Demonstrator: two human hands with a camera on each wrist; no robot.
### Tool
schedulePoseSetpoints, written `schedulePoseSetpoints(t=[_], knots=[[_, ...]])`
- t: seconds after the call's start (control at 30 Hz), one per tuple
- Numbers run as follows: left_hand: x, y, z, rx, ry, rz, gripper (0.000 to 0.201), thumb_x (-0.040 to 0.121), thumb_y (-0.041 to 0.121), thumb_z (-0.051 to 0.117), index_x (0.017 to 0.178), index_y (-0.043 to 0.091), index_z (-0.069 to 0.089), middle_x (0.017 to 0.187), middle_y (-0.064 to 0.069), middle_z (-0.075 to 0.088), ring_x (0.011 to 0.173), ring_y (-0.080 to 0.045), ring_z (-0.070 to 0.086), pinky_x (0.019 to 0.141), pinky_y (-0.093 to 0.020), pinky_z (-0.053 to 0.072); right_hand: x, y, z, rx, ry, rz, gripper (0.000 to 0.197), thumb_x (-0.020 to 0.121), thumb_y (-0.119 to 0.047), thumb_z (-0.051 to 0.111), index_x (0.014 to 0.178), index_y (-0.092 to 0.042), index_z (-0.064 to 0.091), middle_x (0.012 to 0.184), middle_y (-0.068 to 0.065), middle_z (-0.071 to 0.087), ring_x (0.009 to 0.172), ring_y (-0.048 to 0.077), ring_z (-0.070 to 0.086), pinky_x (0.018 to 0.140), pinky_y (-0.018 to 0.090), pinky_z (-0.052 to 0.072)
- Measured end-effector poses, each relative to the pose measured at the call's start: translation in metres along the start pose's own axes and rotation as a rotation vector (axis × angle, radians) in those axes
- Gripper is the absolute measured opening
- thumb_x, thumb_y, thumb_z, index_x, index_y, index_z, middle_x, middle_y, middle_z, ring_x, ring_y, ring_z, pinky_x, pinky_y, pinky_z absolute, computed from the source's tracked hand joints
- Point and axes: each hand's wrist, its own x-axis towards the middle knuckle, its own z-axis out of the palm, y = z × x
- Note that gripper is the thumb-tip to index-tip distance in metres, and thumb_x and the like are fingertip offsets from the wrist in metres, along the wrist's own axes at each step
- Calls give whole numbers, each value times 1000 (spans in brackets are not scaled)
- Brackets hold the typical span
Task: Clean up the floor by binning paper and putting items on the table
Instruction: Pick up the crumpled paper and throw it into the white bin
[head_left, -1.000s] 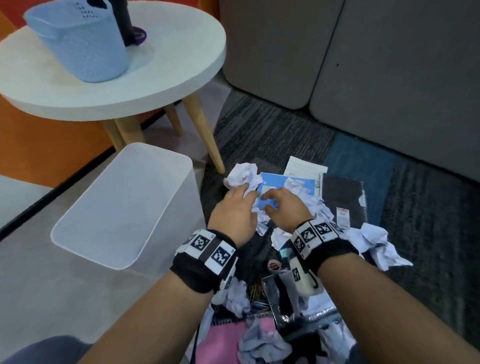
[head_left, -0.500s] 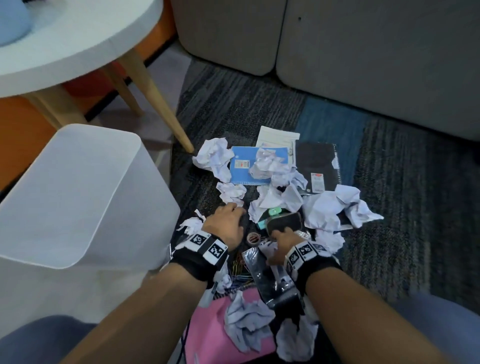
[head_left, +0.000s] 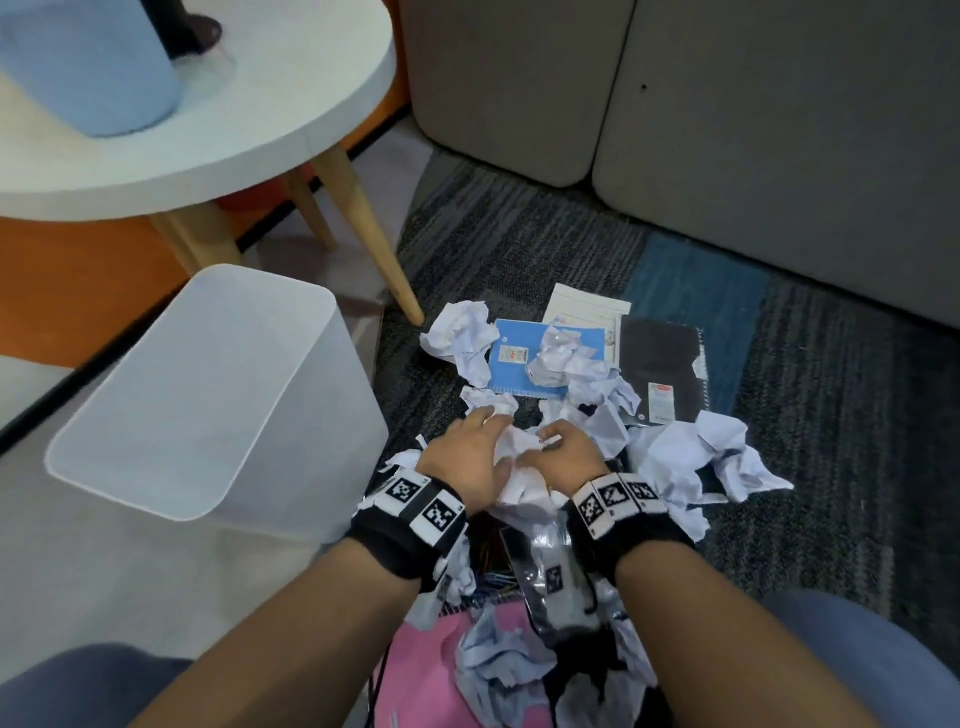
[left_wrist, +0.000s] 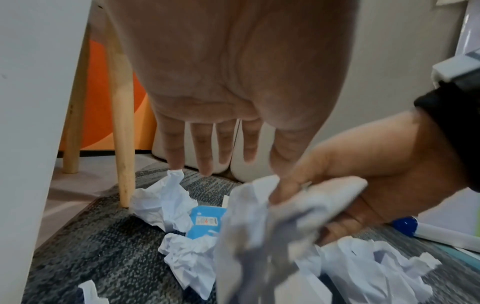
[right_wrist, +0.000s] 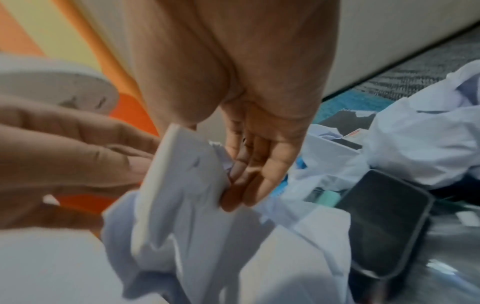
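Both hands have come back together over the paper heap since half a second ago: the right hand (head_left: 563, 457) now pinches a crumpled paper wad (head_left: 519, 467) in its fingers (left_wrist: 306, 191), while the left hand (head_left: 467, 462) lies against the wad's other side, fingers (left_wrist: 202, 152) straight and released. Around them on the carpet lie more paper balls, a blue notebook (head_left: 511, 364) and a black notebook (head_left: 660, 369) (a dark phone (right_wrist: 384, 222) too), with the white bin (head_left: 208, 395) to the left, below the round counter (head_left: 249, 130).

My hands (head_left: 511, 457) hide most of the crumpled paper (head_left: 519, 467) between them; both wrist views smear it. The blue basket (head_left: 88, 67) on the counter (head_left: 291, 119) is cropped.
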Motion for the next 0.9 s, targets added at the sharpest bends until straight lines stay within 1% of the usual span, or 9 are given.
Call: schedulePoseSetpoints(t=[0.1,0.17,0.23,0.33,0.43,0.57,0.7,0.77,0.9], knots=[[-8,1,-17,-78,9,-9,93,76,63,60,148,38,8,160,6,1,143,-24,21,113,-40,30,-1,-28,-7,237,78,-36,32,73,-17,75,97,-17,52,83,-1,57,81,20,58,77,28,46],[-14,-1,-30,-81,16,-4,104,69,64,67,148,42,1,159,5,-8,144,-25,18,114,-40,28,-2,-48,-9,348,97,-79,35,72,-18,77,97,-17,53,90,1,59,85,20,59,80,31,47],[-16,-5,-40,-52,81,0,96,75,56,66,148,41,5,160,2,-6,142,-28,23,111,-40,33,-3,-69,-10,422,74,-125,34,68,-20,79,90,-20,53,87,3,59,80,22,59,81,38,49],[-21,-10,-58,-98,305,-19,69,85,27,57,145,37,25,157,-2,15,134,-29,36,103,-43,40,-8,-102,-8,513,-23,-201,32,71,-12,76,83,-24,48,77,9,60,65,23,57,68,37,49],[-30,-13,-80,-167,474,-49,64,83,7,52,141,30,39,150,-2,33,132,-26,38,109,-35,33,-20,-136,-4,587,-73,-272,28,79,-10,72,85,-20,47,76,9,59,63,21,58,64,36,54],[-46,-18,-116,-223,692,-87,49,87,6,53,133,22,52,145,-5,42,130,-24,40,108,-29,29,-41,-169,3,674,-156,-422,16,91,-24,61,100,-13,53,76,0,58,65,14,59,58,20,52],[-70,-19,-146,-250,838,-139,45,88,6,51,129,23,55,143,2,44,130,-19,40,106,-26,32,-59,-192,13,659,-244,-542,22,96,-36,48,92,-15,56,69,-9,59,65,7,61,56,13,49],[-81,-21,-157,-254,899,-161,44,88,4,51,127,23,57,141,3,46,128,-18,42,105,-27,34,-64,-202,22,660,-268,-573,25,96,-38,47,86,-18,57,66,-12,61,58,-2,59,55,13,48],[-99,-35,-172,-265,989,-199,43,88,1,51,126,20,57,138,1,47,127,-19,45,105,-33,39,-73,-214,41,604,-296,-670,19,95,-35,50,85,-24,62,78,-9,65,65,0,60,64,18,49]])
